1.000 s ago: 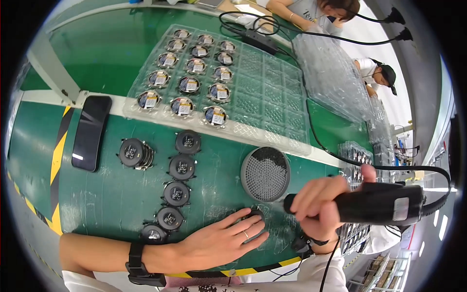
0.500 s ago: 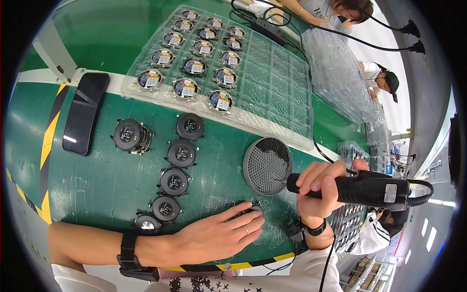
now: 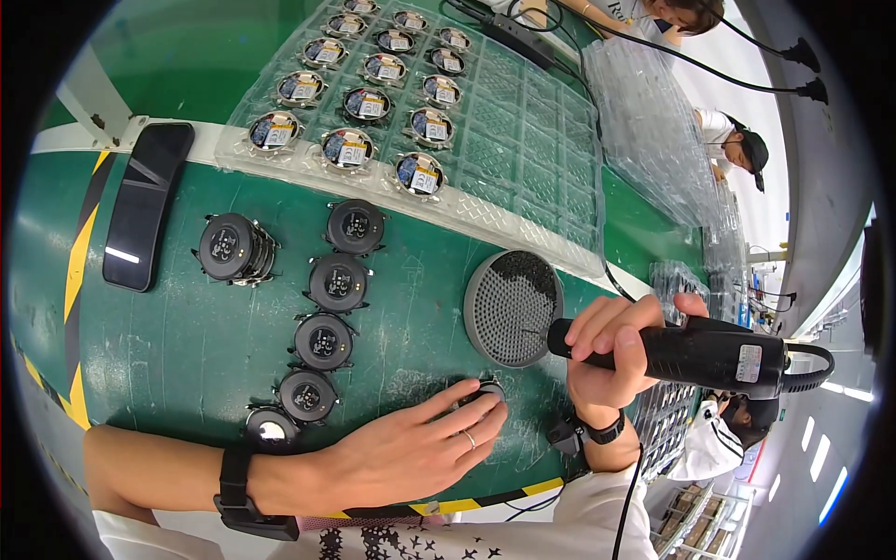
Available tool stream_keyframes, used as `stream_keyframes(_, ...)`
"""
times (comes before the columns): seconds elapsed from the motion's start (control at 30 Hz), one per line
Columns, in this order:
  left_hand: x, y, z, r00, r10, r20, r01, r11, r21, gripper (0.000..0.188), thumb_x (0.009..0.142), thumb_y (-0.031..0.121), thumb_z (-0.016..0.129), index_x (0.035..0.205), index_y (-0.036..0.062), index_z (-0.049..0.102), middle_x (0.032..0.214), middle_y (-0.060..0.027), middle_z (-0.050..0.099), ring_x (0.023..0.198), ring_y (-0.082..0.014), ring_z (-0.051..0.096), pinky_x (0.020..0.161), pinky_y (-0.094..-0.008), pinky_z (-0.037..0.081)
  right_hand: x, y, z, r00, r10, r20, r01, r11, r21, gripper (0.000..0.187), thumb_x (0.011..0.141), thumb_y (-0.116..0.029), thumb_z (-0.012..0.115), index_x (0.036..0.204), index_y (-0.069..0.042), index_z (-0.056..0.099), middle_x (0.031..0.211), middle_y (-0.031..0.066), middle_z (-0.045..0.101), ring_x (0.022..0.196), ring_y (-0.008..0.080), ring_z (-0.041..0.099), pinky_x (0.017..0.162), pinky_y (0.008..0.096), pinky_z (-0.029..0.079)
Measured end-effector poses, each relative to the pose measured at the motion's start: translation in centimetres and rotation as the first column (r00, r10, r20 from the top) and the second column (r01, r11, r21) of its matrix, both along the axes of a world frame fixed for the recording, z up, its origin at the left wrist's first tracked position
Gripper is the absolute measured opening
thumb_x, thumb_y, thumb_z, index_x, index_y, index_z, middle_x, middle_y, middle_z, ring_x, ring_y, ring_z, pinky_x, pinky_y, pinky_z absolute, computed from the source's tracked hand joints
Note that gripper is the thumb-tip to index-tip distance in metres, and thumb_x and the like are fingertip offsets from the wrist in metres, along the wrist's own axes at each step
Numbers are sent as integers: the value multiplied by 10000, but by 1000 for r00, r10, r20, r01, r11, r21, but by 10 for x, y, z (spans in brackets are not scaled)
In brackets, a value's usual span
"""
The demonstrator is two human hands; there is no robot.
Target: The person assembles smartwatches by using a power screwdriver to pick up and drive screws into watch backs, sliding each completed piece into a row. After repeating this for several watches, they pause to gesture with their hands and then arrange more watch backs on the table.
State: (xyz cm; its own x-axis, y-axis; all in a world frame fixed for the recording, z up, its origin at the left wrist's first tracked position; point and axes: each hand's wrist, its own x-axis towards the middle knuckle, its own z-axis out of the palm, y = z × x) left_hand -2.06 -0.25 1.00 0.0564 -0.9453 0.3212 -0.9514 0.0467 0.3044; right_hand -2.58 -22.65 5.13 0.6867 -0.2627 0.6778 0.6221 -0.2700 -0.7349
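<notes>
Black and glossy, a phone lies at the far left of your green counter. Just beside it stands a stack of round cases, and next comes a slanting row of five black discs, its near end close to your left forearm. Beyond them, a clear plastic tray bears open round units with white labels in its left-hand columns. Your left hand reaches in low, fingers extended and slightly parted, their tips resting on a round dark workpiece on the counter; the thumb is hidden, so whether they grip it cannot be told. Just past it sits a grey dish, small dark pieces heaped at its far side. Your right hand has its fingers closed around a black electric screwdriver, its bit pointing left over the dish. At upper right, a capped co-worker bends beside stacked clear trays.
</notes>
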Motion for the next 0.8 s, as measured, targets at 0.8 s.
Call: stream_keyframes(0.8,-2,-1,-3,998,-10,63,16,995,-100,370,812,207,620,1099,4,734,1287,-116,610,1328,-278,515,1206,-474,349,-6,-3,4,999,46,-21,-45,998,44,462,949,-67,596,1319,-104,321,646,55,490,413,167,449,417,342,466)
